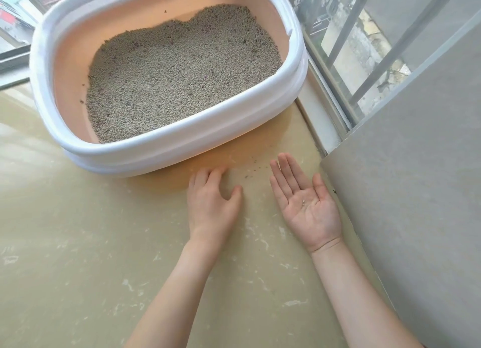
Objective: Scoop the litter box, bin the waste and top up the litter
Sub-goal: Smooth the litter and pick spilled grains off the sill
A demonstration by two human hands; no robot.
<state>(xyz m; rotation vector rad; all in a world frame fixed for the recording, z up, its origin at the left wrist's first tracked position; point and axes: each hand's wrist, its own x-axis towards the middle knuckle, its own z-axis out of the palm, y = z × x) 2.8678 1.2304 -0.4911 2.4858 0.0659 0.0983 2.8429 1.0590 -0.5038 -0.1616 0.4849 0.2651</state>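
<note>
- The litter box (166,150), white-rimmed with a peach inside, sits on the beige floor (78,269) hard by the window frame (328,118); grey litter (182,74) covers most of its bottom, banked toward the window side and thinner at the far wall.
- The box's long axis runs from its near-left corner toward the far corner by the window, so its near rim lies slantwise across the person's reach.
- The left hand (212,204) rests palm down on the floor just short of the box's near rim, fingers loosely bent and holding nothing; whether the fingertips touch the box I cannot tell.
- The right hand (305,202) lies palm up beside the grey wall panel (416,191), farther from the box, fingers straight, with a couple of tiny grains in the palm.
- A few spilled grains (253,169) dot the floor between the two hands, just in front of the box.
- The left hand looks the nearer one to sweep those strays, either into the waiting palm or back over the rim.
- No scoop, bin or litter bag is in sight.
</note>
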